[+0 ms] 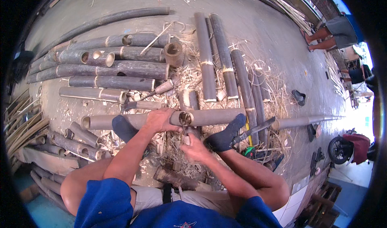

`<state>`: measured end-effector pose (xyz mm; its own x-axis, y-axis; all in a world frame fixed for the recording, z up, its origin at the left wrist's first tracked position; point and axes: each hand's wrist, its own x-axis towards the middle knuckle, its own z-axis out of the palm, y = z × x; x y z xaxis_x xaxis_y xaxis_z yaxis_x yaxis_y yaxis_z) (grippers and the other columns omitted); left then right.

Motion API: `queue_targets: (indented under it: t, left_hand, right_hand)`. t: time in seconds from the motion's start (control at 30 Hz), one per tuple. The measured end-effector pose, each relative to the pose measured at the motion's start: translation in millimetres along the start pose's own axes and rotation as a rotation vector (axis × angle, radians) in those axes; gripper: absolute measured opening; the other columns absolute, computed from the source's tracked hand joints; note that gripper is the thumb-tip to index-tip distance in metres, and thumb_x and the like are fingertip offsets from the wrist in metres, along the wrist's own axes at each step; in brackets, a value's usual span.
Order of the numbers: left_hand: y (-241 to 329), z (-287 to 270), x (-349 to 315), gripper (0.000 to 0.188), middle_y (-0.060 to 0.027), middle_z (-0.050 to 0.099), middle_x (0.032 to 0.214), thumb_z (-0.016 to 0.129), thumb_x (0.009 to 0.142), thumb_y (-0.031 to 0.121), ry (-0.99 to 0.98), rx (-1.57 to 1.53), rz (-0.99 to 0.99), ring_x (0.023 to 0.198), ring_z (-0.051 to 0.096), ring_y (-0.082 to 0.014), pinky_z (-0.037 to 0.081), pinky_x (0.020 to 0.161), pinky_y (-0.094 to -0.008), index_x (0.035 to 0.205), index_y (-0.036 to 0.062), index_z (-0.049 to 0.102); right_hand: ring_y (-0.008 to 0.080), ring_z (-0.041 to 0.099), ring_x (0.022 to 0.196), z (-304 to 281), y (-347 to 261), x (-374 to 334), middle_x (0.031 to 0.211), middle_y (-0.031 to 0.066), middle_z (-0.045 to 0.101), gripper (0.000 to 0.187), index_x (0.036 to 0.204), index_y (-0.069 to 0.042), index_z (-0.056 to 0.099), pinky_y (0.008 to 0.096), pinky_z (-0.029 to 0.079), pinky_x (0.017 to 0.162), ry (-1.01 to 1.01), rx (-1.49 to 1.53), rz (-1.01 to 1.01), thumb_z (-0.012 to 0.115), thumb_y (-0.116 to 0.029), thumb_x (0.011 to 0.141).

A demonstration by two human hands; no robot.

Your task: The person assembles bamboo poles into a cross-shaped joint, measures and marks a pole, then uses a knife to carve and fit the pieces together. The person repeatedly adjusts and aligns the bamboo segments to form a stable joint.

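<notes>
A long bamboo pole [217, 116] lies crosswise in front of me, with a round hole cut near its middle. Both my feet, in dark coverings, rest against it. My left hand [160, 120] is closed over the pole just left of the hole. In my right hand [195, 148], below the hole, is a knife-like tool [186, 139] with a pale handle. Its narrow metal part reaches up to the hole's edge; the tip cannot be made out. Just beyond the pole lies a wooden-handled tool with a dark head [129, 105]. A short upright-looking bamboo piece [188, 99] sits behind the hole.
Cut bamboo poles [117, 69] lie at the far left, others [223, 54] at the far right. Shavings cover the floor. A dark-bladed machete [258, 130] and a green tape measure [250, 152] are near my right foot. A person [336, 32] stands far right, beyond a motorcycle [342, 148].
</notes>
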<state>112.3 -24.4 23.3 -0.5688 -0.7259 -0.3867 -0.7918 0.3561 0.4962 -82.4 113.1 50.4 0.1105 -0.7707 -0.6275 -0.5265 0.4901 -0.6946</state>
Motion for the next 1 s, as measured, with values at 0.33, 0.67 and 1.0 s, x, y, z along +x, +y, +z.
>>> queue_targets:
  t: [0.33,0.67,1.0]
  left_hand:
    - [-10.3,20.6,-6.4,0.052,-0.0156,0.070,0.119,0.072,0.087,0.036,0.208,-0.004,0.065,0.114,0.067,-0.0335,0.053,0.096,-0.0459,0.132,0.0107,0.064]
    - [-25.0,72.2,5.4,0.018,-0.0118,0.072,0.085,0.067,0.086,0.023,0.631,-0.358,0.002,0.088,0.071,-0.0303,0.051,0.079,-0.0412,0.098,0.0102,0.071]
    - [4.5,16.7,-3.9,0.082,-0.0149,0.075,0.115,0.071,0.072,0.079,0.217,-0.051,-0.097,0.111,0.069,-0.0298,0.047,0.099,-0.0443,0.117,0.0100,0.072]
  right_hand:
    - [0.0164,0.058,0.063,51.6,-86.7,32.9,0.082,0.0040,0.059,0.018,0.105,-0.007,0.061,0.0352,0.053,0.051,0.312,1.102,0.201,0.067,-0.020,0.095]
    - [0.0252,0.064,0.069,34.2,-120.7,86.8,0.084,0.0100,0.060,0.018,0.102,0.000,0.057,0.0442,0.058,0.061,0.458,1.702,0.316,0.066,-0.014,0.095]
    - [0.0202,0.066,0.068,22.2,-38.9,-1.8,0.088,0.0117,0.067,0.023,0.112,-0.006,0.064,0.0388,0.056,0.061,0.337,0.713,0.233,0.068,-0.020,0.094]
